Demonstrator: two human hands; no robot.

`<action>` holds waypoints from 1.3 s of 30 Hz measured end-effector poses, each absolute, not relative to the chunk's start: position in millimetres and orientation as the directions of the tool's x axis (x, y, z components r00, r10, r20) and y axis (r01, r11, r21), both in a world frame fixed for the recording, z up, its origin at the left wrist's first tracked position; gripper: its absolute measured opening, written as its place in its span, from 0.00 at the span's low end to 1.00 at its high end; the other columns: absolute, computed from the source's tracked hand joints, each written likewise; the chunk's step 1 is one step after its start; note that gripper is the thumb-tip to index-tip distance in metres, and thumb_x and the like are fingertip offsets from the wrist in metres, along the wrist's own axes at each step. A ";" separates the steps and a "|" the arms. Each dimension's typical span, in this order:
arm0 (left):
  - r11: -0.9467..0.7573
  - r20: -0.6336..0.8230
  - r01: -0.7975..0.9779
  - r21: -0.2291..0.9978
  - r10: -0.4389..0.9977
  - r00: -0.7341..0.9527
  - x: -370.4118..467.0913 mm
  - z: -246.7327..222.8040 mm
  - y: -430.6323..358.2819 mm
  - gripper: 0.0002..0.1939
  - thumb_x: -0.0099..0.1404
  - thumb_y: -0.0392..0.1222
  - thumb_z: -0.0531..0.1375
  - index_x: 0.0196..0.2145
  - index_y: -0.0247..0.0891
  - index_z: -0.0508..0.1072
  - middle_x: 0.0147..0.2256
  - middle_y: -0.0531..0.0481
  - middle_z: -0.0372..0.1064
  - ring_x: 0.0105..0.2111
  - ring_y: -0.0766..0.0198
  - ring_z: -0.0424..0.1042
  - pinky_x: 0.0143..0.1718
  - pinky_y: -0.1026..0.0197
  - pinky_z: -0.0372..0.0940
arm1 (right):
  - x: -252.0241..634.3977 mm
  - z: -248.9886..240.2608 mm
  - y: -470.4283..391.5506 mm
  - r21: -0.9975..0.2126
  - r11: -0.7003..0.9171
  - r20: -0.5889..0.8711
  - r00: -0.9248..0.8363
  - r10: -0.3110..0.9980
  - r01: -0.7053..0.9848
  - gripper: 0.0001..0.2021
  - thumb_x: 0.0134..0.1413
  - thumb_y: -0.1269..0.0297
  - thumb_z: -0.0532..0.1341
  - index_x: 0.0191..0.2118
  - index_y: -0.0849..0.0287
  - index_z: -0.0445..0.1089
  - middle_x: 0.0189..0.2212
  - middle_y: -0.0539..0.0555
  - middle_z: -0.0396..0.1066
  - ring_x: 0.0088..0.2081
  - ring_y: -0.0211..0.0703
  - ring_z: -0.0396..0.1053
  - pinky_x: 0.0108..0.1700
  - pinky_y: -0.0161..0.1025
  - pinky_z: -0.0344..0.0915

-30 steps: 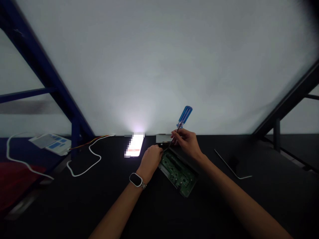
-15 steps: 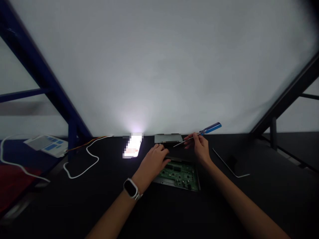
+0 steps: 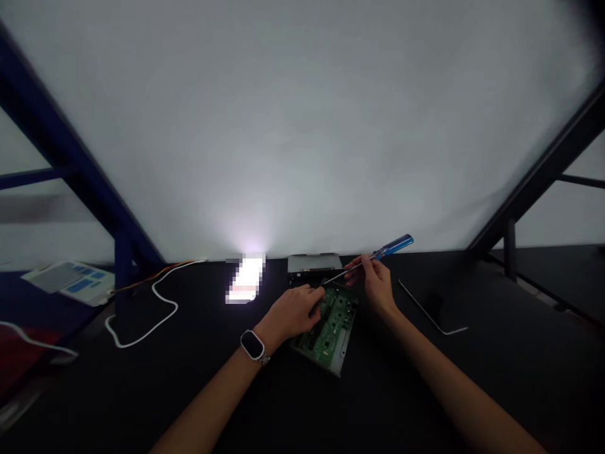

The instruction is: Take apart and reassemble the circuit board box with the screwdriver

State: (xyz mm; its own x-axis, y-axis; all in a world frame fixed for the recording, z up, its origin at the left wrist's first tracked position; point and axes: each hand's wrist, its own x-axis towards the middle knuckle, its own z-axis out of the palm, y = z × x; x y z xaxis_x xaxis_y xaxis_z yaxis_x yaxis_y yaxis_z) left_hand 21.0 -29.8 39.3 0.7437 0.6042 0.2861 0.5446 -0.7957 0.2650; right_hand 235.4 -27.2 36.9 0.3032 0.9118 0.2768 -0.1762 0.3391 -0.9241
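Note:
A green circuit board [image 3: 334, 328] in a metal frame lies at an angle on the black table. My left hand [image 3: 295, 310], with a watch at its wrist, is closed on the board's upper left side, its fingers curled; part of the board is hidden under it. In my right hand [image 3: 377, 280] is a screwdriver [image 3: 396, 244] with a blue handle, pinched by its shaft just below the handle. The shaft slants down to the left, and its tip is beside my left fingertips at the board's far edge. Whether the tip touches anything is unclear.
Behind the board, a flat metal case [image 3: 314, 263] stands near the wall. A bright, pixelated phone-like screen [image 3: 246, 279] is to the left, with a white cable [image 3: 163, 296] further left. An L-shaped metal rod [image 3: 423, 309] lies to the right. Blue metal braces [image 3: 89, 170] rise at the left.
The board has been turned, so its long side now slants toward me. The screwdriver tip has come close to my left fingertips at the board. My view has shifted slightly.

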 end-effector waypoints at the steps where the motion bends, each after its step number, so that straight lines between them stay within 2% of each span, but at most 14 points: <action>1: -0.820 0.325 0.493 0.292 0.569 0.755 21.2 39.5 -32.2 0.06 0.60 0.32 0.55 0.35 0.38 0.68 0.31 0.48 0.68 0.33 0.59 0.67 0.35 0.58 0.60 | 233.5 37.7 -26.9 -0.924 0.338 0.278 0.294 0.914 -0.179 0.20 0.57 0.47 0.60 0.31 0.62 0.70 0.32 0.58 0.76 0.25 0.42 0.74 0.23 0.37 0.73; 4: -0.850 0.413 0.326 0.414 0.494 0.765 23.5 37.6 -39.2 0.09 0.59 0.29 0.53 0.35 0.38 0.69 0.36 0.48 0.68 0.38 0.61 0.67 0.42 0.58 0.61 | 226.6 40.6 -24.3 -0.925 0.338 0.288 0.259 0.922 -0.174 0.19 0.56 0.47 0.61 0.31 0.61 0.70 0.31 0.57 0.76 0.26 0.42 0.74 0.24 0.38 0.73; 6: -0.838 0.422 0.277 0.470 0.489 0.763 25.7 34.8 -43.4 0.09 0.56 0.29 0.54 0.34 0.38 0.70 0.34 0.49 0.68 0.35 0.63 0.66 0.42 0.59 0.61 | 221.4 42.6 -21.0 -0.925 0.342 0.301 0.232 0.925 -0.167 0.18 0.55 0.48 0.62 0.31 0.61 0.70 0.31 0.57 0.76 0.26 0.42 0.73 0.24 0.37 0.73; 8: -0.839 0.420 0.261 0.477 0.479 0.771 27.8 32.5 -46.1 0.09 0.52 0.28 0.55 0.31 0.38 0.70 0.31 0.51 0.67 0.32 0.64 0.65 0.42 0.58 0.60 | 215.9 44.1 -17.0 -0.923 0.349 0.315 0.200 0.928 -0.164 0.18 0.55 0.48 0.62 0.31 0.61 0.70 0.30 0.57 0.75 0.25 0.42 0.73 0.24 0.37 0.73; 11: -0.843 0.415 0.271 0.464 0.477 0.775 28.9 31.5 -46.8 0.07 0.50 0.28 0.55 0.27 0.37 0.68 0.28 0.52 0.66 0.30 0.64 0.64 0.41 0.57 0.59 | 207.0 45.8 -9.9 -0.924 0.348 0.322 0.164 0.932 -0.162 0.18 0.56 0.48 0.61 0.31 0.61 0.70 0.30 0.56 0.75 0.26 0.41 0.73 0.25 0.37 0.73; 15: -0.800 0.377 0.340 0.494 0.549 0.746 26.6 30.8 -45.4 0.04 0.51 0.30 0.56 0.25 0.37 0.67 0.25 0.53 0.64 0.28 0.65 0.62 0.41 0.57 0.58 | 193.5 45.5 2.3 -0.933 0.337 0.322 0.130 0.938 -0.123 0.20 0.56 0.45 0.60 0.32 0.60 0.69 0.30 0.56 0.75 0.27 0.41 0.73 0.27 0.37 0.73; 20: -0.740 0.344 0.378 0.556 0.619 0.706 25.6 27.5 -47.3 0.04 0.54 0.32 0.56 0.27 0.37 0.69 0.25 0.55 0.63 0.27 0.67 0.63 0.48 0.53 0.57 | 177.7 38.5 17.8 -0.924 0.376 0.381 0.088 0.920 0.073 0.23 0.56 0.41 0.57 0.31 0.59 0.70 0.30 0.56 0.76 0.26 0.42 0.73 0.31 0.39 0.73; 24: -0.719 0.313 0.388 0.577 0.633 0.708 27.5 29.3 -49.3 0.04 0.55 0.33 0.56 0.27 0.37 0.70 0.26 0.55 0.64 0.26 0.67 0.64 0.49 0.53 0.58 | 169.4 33.5 21.9 -0.899 0.413 0.427 0.079 0.901 0.148 0.23 0.57 0.41 0.56 0.32 0.58 0.71 0.29 0.56 0.76 0.27 0.42 0.73 0.32 0.39 0.73; 34: -0.730 0.318 0.404 0.551 0.631 0.708 25.6 28.1 -48.7 0.04 0.56 0.32 0.56 0.28 0.38 0.71 0.27 0.53 0.67 0.28 0.65 0.66 0.47 0.53 0.60 | 177.2 37.7 17.4 -0.931 0.365 0.358 0.155 0.921 -0.017 0.21 0.56 0.43 0.58 0.31 0.59 0.69 0.31 0.56 0.77 0.25 0.41 0.73 0.30 0.38 0.72; 39: -0.744 0.417 0.400 0.535 0.645 0.640 21.2 29.8 -43.8 0.04 0.60 0.34 0.57 0.32 0.38 0.72 0.30 0.51 0.68 0.32 0.63 0.67 0.47 0.53 0.61 | 194.0 40.8 1.9 -0.925 0.361 0.333 0.209 0.919 -0.116 0.19 0.57 0.46 0.60 0.30 0.60 0.69 0.30 0.56 0.77 0.25 0.42 0.73 0.29 0.39 0.73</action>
